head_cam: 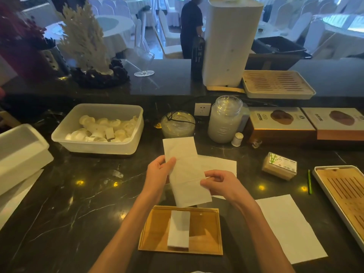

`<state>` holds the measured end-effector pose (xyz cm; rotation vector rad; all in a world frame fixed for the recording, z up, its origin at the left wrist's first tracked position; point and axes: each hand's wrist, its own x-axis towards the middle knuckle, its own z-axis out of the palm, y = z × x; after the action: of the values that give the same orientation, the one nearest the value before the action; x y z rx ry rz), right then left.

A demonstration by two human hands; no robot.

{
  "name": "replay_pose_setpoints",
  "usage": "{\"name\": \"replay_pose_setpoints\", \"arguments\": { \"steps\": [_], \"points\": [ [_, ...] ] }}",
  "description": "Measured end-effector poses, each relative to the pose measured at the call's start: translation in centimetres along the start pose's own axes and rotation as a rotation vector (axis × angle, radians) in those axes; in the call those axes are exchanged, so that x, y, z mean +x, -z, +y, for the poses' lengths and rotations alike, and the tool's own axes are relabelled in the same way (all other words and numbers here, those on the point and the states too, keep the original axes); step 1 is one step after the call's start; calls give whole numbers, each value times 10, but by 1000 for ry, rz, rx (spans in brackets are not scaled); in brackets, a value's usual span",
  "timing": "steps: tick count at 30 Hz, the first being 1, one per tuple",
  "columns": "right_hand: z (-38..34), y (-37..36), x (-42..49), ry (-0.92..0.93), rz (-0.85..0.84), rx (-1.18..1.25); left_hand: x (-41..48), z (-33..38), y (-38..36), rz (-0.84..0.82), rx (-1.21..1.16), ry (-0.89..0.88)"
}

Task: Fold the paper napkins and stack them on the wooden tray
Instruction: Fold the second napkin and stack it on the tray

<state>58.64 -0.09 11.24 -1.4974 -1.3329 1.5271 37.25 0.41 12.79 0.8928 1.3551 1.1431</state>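
A long white paper napkin (pixel 186 170) hangs in the air above the dark counter, creased across in two places. My left hand (pixel 159 174) pinches its left edge and my right hand (pixel 218 184) pinches its right edge lower down. Below it, near me, lies the wooden tray (pixel 206 233) with a folded white napkin (pixel 178 229) resting on it. Another flat napkin (pixel 220 164) lies on the counter behind the held one. A third unfolded napkin (pixel 289 227) lies to the right of the tray.
A plastic tub (pixel 126 148) of white pieces stands at the back left, glass jars (pixel 224 119) behind the napkins. A small box (pixel 279 165), a green pen (pixel 309 182) and a slatted tray (pixel 346 194) are on the right. White container (pixel 21 150) far left.
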Motion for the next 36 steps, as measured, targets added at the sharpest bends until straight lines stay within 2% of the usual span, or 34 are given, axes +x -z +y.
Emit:
{"name": "replay_pose_setpoints", "arguments": {
  "steps": [7,12,20,27,33,36],
  "points": [
    [-4,5,-2,-13,-60,25,-3,3,-1,-54,21,-16],
    [-7,-2,5,24,16,143,-8,5,-4,-117,74,-6],
    [-8,-1,5,-28,19,266,-15,10,10,-269,100,31],
    [-15,0,4,-20,45,321,-17,17,15,-334,46,-26],
    [-22,2,4,77,81,277,-18,23,17,-402,49,-42],
    [-24,1,2,109,93,271,-18,25,17,-440,1,10]
  ]
}}
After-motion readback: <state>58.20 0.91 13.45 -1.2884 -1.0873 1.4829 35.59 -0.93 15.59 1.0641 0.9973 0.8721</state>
